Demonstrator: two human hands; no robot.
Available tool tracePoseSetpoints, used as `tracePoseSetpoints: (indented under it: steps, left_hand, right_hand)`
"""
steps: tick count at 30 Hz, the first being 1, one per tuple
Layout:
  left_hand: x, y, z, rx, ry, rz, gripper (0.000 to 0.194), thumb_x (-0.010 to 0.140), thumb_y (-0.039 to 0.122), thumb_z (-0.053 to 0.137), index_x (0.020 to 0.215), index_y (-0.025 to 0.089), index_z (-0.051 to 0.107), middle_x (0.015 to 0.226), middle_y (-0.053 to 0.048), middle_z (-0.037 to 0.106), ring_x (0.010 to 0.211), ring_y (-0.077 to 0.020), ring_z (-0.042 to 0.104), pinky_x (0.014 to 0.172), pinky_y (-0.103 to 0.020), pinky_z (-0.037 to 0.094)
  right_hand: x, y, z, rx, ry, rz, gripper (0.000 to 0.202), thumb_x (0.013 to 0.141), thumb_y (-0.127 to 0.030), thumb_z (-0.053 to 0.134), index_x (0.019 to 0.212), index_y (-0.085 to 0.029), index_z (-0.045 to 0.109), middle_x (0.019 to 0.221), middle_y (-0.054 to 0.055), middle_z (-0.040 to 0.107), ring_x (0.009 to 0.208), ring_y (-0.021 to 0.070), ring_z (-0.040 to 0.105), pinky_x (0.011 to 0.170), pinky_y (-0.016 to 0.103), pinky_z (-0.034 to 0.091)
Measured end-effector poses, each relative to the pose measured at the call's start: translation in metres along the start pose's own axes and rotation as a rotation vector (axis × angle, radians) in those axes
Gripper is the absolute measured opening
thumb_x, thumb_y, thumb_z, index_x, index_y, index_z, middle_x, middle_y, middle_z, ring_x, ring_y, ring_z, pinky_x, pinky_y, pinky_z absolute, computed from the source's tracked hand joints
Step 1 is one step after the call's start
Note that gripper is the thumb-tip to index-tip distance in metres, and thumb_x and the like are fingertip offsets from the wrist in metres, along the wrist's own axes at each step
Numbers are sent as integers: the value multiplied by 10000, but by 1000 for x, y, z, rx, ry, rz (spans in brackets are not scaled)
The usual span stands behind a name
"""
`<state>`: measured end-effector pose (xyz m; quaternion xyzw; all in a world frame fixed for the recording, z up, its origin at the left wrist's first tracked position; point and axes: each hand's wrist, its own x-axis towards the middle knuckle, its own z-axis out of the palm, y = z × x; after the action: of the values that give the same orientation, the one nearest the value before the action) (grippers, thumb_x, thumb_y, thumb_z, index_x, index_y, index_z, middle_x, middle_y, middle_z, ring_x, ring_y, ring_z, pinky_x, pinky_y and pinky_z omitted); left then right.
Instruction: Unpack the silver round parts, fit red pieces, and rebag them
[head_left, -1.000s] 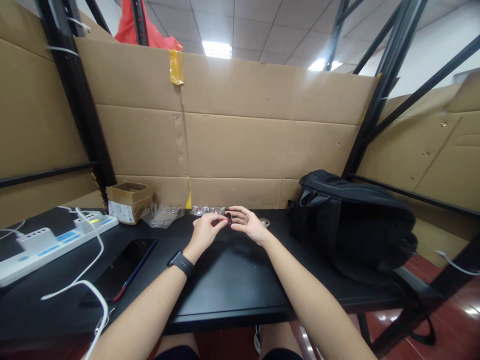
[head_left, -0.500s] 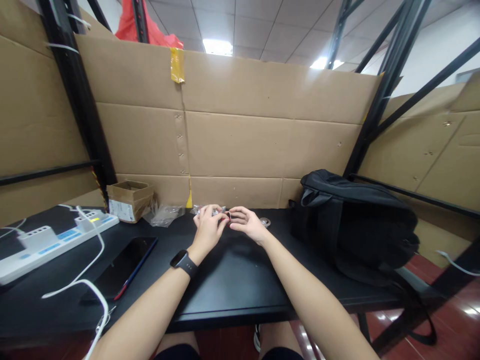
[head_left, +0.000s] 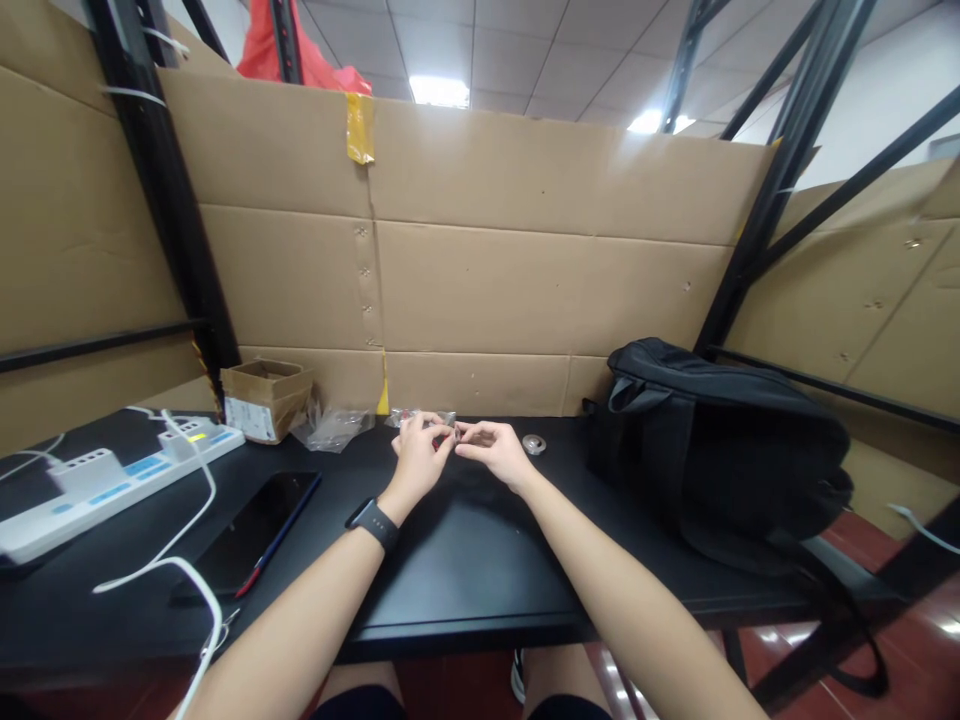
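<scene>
My left hand (head_left: 421,455), with a dark watch on its wrist, is closed with thumb and fingertips pinching a small reddish item (head_left: 454,434). What kind of item it is cannot be made out. From the other side, my right hand (head_left: 496,450) meets it, thumb and fingers drawn together at the same spot; fingers partly hide what lies between. Both hands are over the far part of the black table. Just behind my left hand is a clear plastic packet (head_left: 401,415) with some red in it. A small round transparent roll (head_left: 533,444) lies right of my right hand.
On the left are a white power strip (head_left: 127,490) with cables, a dark phone or tablet (head_left: 259,530), an open cardboard box (head_left: 266,400) and a crumpled plastic bag (head_left: 337,428). A black backpack (head_left: 720,450) stands on the right. Cardboard panels (head_left: 480,280) wall the back.
My right fingers have moved closer to my left fingertips, narrowing the gap where a thin loop showed. The view has shifted slightly, and the round roll is now fully visible.
</scene>
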<state>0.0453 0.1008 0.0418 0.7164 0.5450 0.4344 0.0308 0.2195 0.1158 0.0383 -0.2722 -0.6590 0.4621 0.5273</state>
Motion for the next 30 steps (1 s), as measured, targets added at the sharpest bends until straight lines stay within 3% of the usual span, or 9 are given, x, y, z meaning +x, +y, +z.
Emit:
tracePoseSetpoints:
  steps: [2, 8, 14, 23, 25, 27, 30]
  left_hand:
    - [2, -4, 2, -54, -20, -35, 194, 907, 379, 588, 917, 284, 757, 1174, -51, 619, 1155, -276, 494, 964, -443, 404]
    - [7, -17, 8, -212, -95, 19, 193, 881, 329, 592, 815, 246, 753, 1111, -49, 646, 1088, -240, 536, 1007, -417, 411]
    - [10, -20, 12, -506, -202, 145, 273, 886, 366, 580, 721, 186, 704, 902, -71, 674, 964, -224, 596, 914, -349, 453]
    - [5, -13, 12, -690, -296, 30, 318, 879, 448, 604, 815, 161, 726, 904, -61, 720, 924, -214, 627, 909, -323, 453]
    - [5, -14, 14, -673, -264, -17, 316, 887, 441, 585, 851, 162, 729, 950, -72, 725, 957, -219, 632, 928, -329, 453]
    - [7, -16, 17, -641, -143, -54, 321, 920, 426, 527, 981, 178, 721, 1058, -83, 713, 1034, -221, 624, 961, -340, 447]
    - [7, -17, 17, -511, -51, -4, 333, 950, 425, 475, 1122, 241, 692, 1191, -68, 671, 1145, -221, 583, 1025, -372, 417]
  right_hand:
    - [0, -1, -1, -30, -1, -10, 289, 690, -413, 835, 784, -173, 705, 1119, 121, 742, 1045, 282, 706, 1002, 468, 510]
    - [1, -1, -9, -196, -26, -84, 333, 777, -392, 775, 1046, -202, 729, 1018, 77, 757, 856, 223, 738, 857, 390, 572]
    - [2, -6, -14, -370, 17, -244, 163, 826, -364, 741, 917, -240, 796, 1100, 78, 735, 1009, 231, 696, 895, 362, 544]
    - [0, -23, -13, -580, -14, -313, 97, 900, -258, 646, 866, -198, 715, 1101, 69, 675, 908, 168, 648, 677, 256, 493]
    - [-1, -24, -13, -639, -51, -330, 91, 922, -227, 605, 878, -191, 677, 1126, 77, 636, 943, 167, 625, 723, 265, 495]
    - [-2, -23, -15, -701, -79, -346, 90, 940, -209, 573, 897, -193, 650, 1159, 86, 595, 1032, 181, 596, 842, 302, 493]
    - [-3, -19, -19, -779, -114, -356, 90, 951, -201, 553, 899, -200, 626, 1192, 91, 553, 1145, 202, 541, 1013, 371, 432]
